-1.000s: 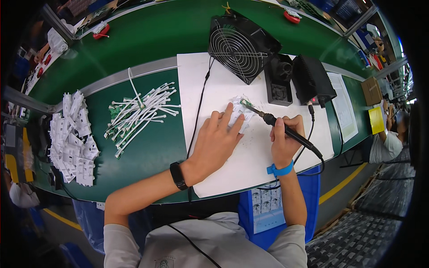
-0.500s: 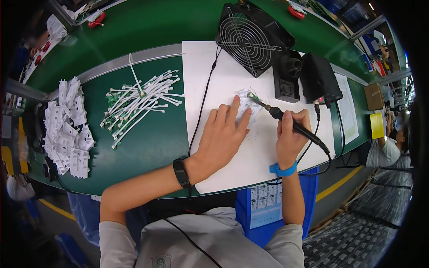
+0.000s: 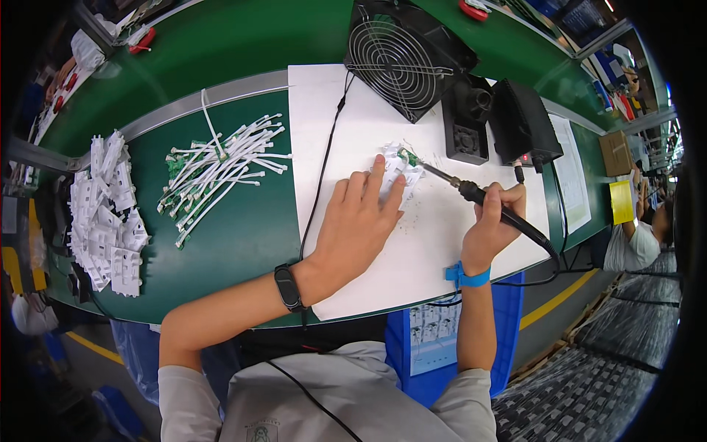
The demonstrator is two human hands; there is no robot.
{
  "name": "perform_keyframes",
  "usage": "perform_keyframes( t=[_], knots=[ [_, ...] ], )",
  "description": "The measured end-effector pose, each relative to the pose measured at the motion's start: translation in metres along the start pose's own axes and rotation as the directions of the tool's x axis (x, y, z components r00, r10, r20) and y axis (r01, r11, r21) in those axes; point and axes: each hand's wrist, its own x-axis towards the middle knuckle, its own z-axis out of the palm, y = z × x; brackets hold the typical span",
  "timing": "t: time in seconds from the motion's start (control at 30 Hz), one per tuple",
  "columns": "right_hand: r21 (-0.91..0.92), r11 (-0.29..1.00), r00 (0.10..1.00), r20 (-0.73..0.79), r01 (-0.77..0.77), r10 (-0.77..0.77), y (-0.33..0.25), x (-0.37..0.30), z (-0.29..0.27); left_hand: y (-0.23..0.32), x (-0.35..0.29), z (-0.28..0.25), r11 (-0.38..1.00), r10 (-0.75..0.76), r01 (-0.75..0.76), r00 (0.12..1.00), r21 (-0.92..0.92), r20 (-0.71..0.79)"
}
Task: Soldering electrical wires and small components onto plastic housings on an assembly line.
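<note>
My right hand (image 3: 492, 228) is closed around the black handle of a soldering iron (image 3: 471, 193). Its metal tip points left and reaches the small green circuit board (image 3: 409, 156), touching it or just short of it. That board sits on a white plastic part (image 3: 390, 177) lying on the white sheet. My left hand (image 3: 353, 228) lies with its fingers stretched out and spread, fingertips pressing on the white part and partly covering it. Further left is a bundle of white cables (image 3: 228, 162) with green boards at their ends.
White plastic parts (image 3: 107, 221) are piled at the left. A black fan with a wire grille (image 3: 394, 66) stands at the back, beside an iron holder (image 3: 465, 140) and a black soldering station (image 3: 523, 121). At far right, another person (image 3: 637, 247) sits near a yellow sheet (image 3: 621, 202).
The soldering iron and my right hand have shifted slightly right and down, the tip drawing back to the board's right edge. The left hand keeps its hold-down pose.
</note>
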Motion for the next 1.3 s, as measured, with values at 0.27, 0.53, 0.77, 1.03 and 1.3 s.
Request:
perform_keyframes(
  t=[0.27,0.53,0.77,1.03,1.3],
  knots=[
    [0.011,0.998,0.995,0.085,-0.056,0.055,-0.001,-0.003,0.000,-0.001,-0.001,0.001,1.000,0.006,-0.006,1.000,-0.005,-0.026],
    [-0.091,0.996,0.996,0.091,-0.004,0.012,-0.005,-0.005,-0.001,-0.002,-0.001,0.001,1.000,0.005,-0.006,1.000,-0.004,-0.020],
    [-0.087,0.994,0.994,0.080,-0.067,0.074,-0.005,-0.001,-0.002,-0.001,0.000,0.001,0.999,0.015,-0.015,1.000,0.038,-0.012],
    [0.079,0.996,0.996,-0.085,0.031,-0.024,-0.012,0.007,-0.005,-0.002,0.000,0.001,0.999,0.025,-0.025,1.000,0.023,-0.012],
    [-0.329,0.905,0.936,-0.131,0.270,-0.326,-0.028,0.075,-0.009,-0.003,0.000,0.002,0.999,0.035,-0.035,0.998,0.014,-0.047]
  ],
)
